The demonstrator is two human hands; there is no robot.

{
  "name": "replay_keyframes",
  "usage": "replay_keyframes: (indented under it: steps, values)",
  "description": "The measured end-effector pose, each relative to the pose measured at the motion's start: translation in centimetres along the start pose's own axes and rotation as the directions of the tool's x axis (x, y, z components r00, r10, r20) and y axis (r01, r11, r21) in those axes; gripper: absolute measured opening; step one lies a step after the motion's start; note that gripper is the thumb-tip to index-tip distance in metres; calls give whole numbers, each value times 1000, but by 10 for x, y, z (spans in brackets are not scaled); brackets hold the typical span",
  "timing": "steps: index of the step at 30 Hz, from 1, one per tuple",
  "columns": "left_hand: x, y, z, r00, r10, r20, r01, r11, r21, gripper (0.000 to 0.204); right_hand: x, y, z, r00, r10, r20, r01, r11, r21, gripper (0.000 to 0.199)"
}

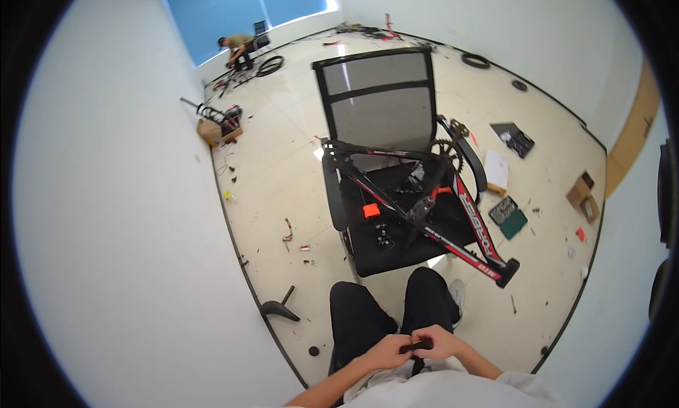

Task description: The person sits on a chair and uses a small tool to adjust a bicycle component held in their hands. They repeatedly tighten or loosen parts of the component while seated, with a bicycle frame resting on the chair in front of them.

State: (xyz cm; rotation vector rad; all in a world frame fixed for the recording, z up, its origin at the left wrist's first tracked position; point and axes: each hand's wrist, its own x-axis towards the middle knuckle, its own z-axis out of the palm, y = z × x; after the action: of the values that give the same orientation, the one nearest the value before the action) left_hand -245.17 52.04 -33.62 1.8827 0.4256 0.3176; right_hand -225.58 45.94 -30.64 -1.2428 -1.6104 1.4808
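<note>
My left hand (385, 351) and my right hand (442, 342) meet over my lap, both gripping a small black part (416, 347); its exact kind is too small to tell. I sit with black trousers (382, 312). Directly ahead, a red, black and white bicycle frame (431, 210) lies across the seat of a black mesh-backed office chair (378, 100), with its chainring (445, 152) toward the chair's right arm. Small black parts (382, 234) and an orange piece (370, 210) rest on the seat.
A white wall runs along my left. A green tool case (509, 218), white paper (496, 169), cardboard boxes (583, 197) and scattered bits lie on the tiled floor to the right. A black saddle (277, 309) sits by the wall. Another person (237, 48) crouches far back near wheels.
</note>
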Motion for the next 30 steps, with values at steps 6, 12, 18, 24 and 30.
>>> replay_keyframes:
  steps: [6,12,18,24,30]
  values:
    - [-8,4,-7,976,-180,-125,188,981,52,19,41,-26,-6,980,94,174,14,844,-536,47]
    - [-42,10,18,883,-251,-395,308,948,86,19,24,-20,11,980,166,109,-97,880,-466,49]
    - [-60,15,1,862,-276,-424,353,929,112,13,-8,1,7,951,143,273,-61,956,-288,36]
    - [-4,16,1,882,-174,-438,271,948,168,10,3,27,-22,994,81,71,-60,964,-260,33]
    - [82,-37,-53,831,-267,-488,453,833,317,22,10,30,-16,992,98,-76,-112,970,-215,29]
